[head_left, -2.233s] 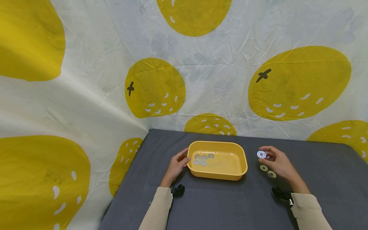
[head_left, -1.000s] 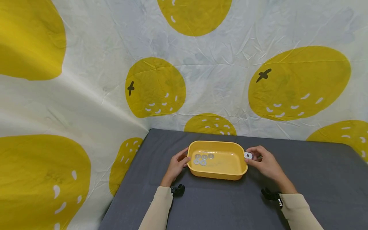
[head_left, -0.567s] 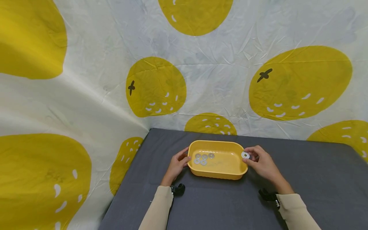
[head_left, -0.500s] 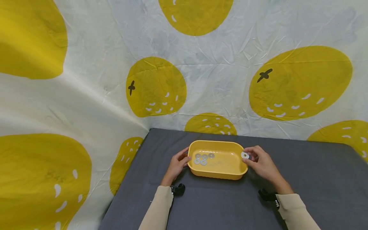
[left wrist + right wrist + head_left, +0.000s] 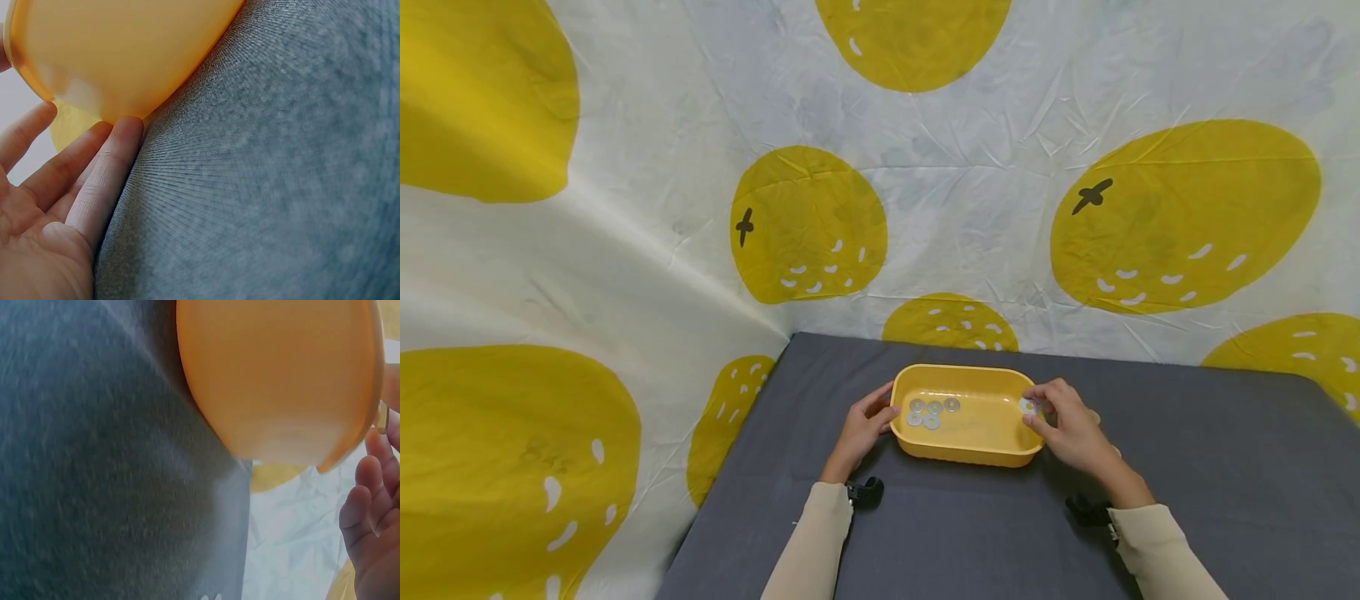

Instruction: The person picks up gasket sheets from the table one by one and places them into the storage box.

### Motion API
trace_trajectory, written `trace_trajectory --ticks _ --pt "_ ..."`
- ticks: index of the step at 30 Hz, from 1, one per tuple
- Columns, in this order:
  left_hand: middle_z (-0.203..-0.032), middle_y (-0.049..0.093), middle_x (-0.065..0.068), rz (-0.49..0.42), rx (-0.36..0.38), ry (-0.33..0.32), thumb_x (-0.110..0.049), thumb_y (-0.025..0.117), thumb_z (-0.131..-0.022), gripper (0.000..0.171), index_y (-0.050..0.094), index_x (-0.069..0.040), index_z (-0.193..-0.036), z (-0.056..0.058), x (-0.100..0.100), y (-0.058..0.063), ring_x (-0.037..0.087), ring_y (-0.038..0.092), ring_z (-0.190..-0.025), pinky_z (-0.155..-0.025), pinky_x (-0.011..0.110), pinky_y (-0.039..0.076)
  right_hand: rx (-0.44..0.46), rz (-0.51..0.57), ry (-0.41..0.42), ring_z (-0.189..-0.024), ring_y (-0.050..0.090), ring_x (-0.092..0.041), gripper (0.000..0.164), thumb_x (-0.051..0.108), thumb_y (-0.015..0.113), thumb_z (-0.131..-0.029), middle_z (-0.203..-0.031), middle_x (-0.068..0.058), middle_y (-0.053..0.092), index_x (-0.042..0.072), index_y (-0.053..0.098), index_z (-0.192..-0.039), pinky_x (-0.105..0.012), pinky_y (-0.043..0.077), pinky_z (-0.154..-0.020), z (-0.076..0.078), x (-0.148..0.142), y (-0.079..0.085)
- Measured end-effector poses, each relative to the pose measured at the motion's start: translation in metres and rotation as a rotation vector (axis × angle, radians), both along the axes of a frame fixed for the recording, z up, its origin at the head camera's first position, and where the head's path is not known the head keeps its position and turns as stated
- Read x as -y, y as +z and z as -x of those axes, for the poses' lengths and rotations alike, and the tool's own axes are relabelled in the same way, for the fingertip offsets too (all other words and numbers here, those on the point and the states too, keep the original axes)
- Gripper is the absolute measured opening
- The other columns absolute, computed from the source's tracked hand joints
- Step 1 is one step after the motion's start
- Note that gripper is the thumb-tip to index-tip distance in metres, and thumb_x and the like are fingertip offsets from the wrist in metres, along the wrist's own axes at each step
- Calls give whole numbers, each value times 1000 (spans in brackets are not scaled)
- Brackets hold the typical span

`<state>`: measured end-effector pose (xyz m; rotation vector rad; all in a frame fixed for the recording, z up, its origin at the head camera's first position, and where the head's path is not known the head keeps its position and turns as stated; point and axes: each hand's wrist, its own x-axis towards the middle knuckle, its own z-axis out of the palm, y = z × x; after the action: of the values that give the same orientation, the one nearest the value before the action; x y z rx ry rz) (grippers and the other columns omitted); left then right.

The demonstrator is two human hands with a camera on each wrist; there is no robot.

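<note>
1. Head view: I see the right hand (image 5: 1078,437) pinching a washer (image 5: 1028,402) at the right end of the yellow tray (image 5: 981,427).
2. The left hand (image 5: 859,429) grips its left rim.
3. Five flat washers (image 5: 933,412) lie inside, toward the left.

We note free passage over the table (image 5: 970,533) between the sleeves (image 5: 808,542) and above the middle of the tray (image 5: 967,456). The left hand (image 5: 860,432) blocks its left end, the right hand (image 5: 1070,427) its right. Five washers (image 5: 933,411) occupy the left half; a curtain (image 5: 958,208) bounds the rear.
</note>
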<state>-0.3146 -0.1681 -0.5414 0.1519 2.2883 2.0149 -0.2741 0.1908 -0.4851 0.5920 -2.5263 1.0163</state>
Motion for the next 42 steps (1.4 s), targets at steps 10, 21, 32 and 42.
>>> trace_trajectory --ticks 10,21,32,42 --pt "-135 65 12 1 -2 -1 -26 68 -100 51 55 -29 -149 0 1 2 21 65 -117 -91 34 61 53 -17 17 -84 46 -19 30 13 83 -85 -95 -1 59 7 71 -112 -29 39 -71 -2 15 3" --pt "-137 64 14 -6 11 10 -25 69 -99 51 56 -28 -148 0 1 0 21 65 -116 -90 33 61 61 -15 48 -82 45 -14 29 16 85 -84 -93 1 58 12 72 -109 -27 38 -68 4 31 6" --pt "-137 65 15 -11 7 10 -24 68 -100 50 56 -29 -148 -1 1 0 20 65 -115 -90 34 61 123 67 99 -84 51 -18 29 17 84 -85 -98 -1 62 12 71 -110 -32 46 -71 16 51 7" --pt "-136 64 15 -25 5 -2 -26 68 -100 52 54 -26 -150 -2 -1 1 18 65 -114 -90 34 61 179 75 130 -83 52 -23 29 17 84 -86 -98 -5 62 9 71 -111 -29 44 -72 22 71 10"
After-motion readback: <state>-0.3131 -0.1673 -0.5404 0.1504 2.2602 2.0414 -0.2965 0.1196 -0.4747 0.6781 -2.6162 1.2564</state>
